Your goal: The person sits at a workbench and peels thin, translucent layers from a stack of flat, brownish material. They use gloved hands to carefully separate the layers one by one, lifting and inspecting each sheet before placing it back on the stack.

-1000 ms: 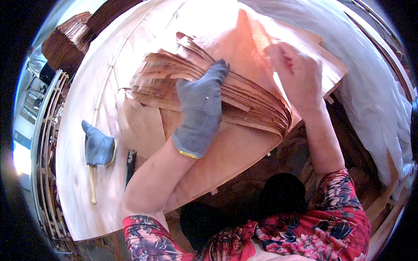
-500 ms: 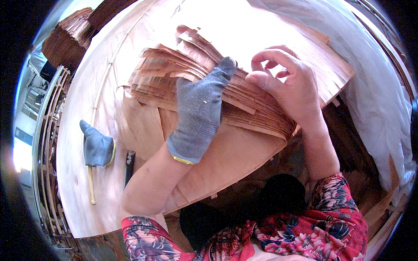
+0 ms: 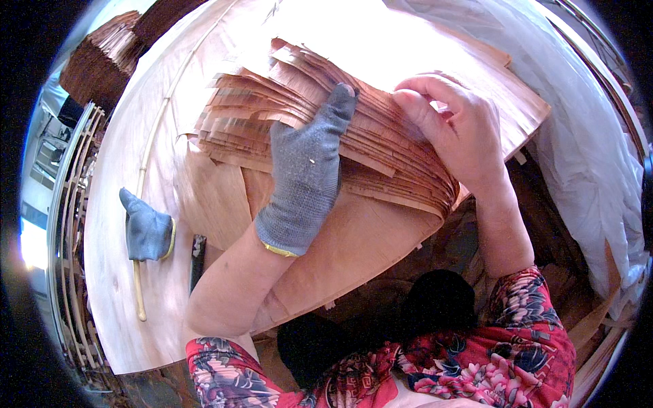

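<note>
A thick, fanned pile of brown wood veneer sheets (image 3: 381,139) lies folded over in front of me. My left hand (image 3: 309,163), in a grey knitted glove with a yellow cuff, is closed on the pile, its thumb lying across the layered edges; the other fingers are hidden beneath. My right hand (image 3: 459,126) is bare. Its thumb and forefinger come together in a pinch at the pile's far right edge, on the veneer there, though glare washes out the fingertips. A broad pale sheet (image 3: 354,238) spreads under the pile.
Left of the pile, a second grey glove (image 3: 148,228) lies over a thin bamboo stick (image 3: 141,292). Beside it is a dark flat strip (image 3: 197,262). Translucent plastic sheeting (image 3: 578,149) hangs at the right. A stack of brown sheets (image 3: 98,64) stands far left, above a slatted rack (image 3: 68,224).
My right thumb and forefinger have closed from a loose curl to a pinch against the pile's edge. My left hand keeps its hold, its thumb slightly shifted left.
</note>
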Motion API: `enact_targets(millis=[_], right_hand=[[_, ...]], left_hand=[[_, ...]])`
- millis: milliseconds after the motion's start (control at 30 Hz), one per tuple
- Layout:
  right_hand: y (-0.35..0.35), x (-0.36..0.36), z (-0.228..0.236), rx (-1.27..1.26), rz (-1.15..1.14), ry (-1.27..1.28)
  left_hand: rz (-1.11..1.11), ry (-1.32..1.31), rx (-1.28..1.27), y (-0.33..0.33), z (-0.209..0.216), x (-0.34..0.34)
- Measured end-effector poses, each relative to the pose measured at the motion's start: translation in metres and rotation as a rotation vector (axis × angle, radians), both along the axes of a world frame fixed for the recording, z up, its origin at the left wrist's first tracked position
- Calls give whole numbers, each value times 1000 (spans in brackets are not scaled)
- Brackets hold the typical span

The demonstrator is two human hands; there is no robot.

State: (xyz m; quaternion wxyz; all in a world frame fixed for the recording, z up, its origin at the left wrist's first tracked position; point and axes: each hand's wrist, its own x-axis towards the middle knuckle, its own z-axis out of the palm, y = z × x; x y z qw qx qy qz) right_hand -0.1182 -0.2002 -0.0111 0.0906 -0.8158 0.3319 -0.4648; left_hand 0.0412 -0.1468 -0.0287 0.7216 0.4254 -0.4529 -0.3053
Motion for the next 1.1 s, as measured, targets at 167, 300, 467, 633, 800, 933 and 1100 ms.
enact_targets(millis=[167, 300, 467, 633, 800, 933, 1100], right_hand=[[-2, 4, -7, -265, -73, -39], [-2, 10, -4, -396, -43, -111], [2, 6, -2, -392, -110, 125], [5, 10, -7, -275, -167, 89], [12, 16, 5, -176, -215, 127], [5, 17, 7, -139, -303, 224], [1, 7, 14, -54, -296, 237]], left_hand=[[-29, 15, -184, 2, -2, -5], [-29, -17, -85, 1, -2, -1], [58, -382, -62, 1, 0, 8], [95, -441, -94, 1, -4, 1], [310, -901, -170, 5, -1, 8], [154, -414, -80, -1, 0, -3], [338, -1030, -264, -4, 11, -5]])
